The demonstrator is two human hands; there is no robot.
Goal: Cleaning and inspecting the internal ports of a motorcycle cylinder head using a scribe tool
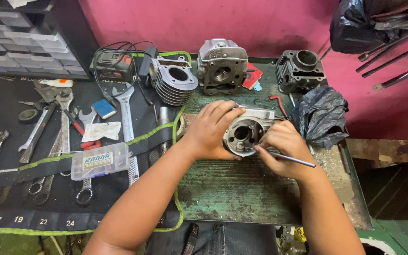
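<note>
The engine cylinder [245, 132] sits on the worn green bench top [232, 189], near its middle, with its round bore facing me. I have my left hand [212, 130] wrapped around its left side, fingers clasped over the top edge. My right hand [282, 144] pinches a thin metal rod [291, 159], its tip touching the cylinder's front face. Behind it stand a finned cylinder [173, 80], a cylinder head [222, 66] and a darker cylinder [301, 70]. A black plastic bag [319, 117] lies just to the right; spanners [126, 111] and a clear parts box [100, 161] rest on the black tool roll [5, 113] at left.
</note>
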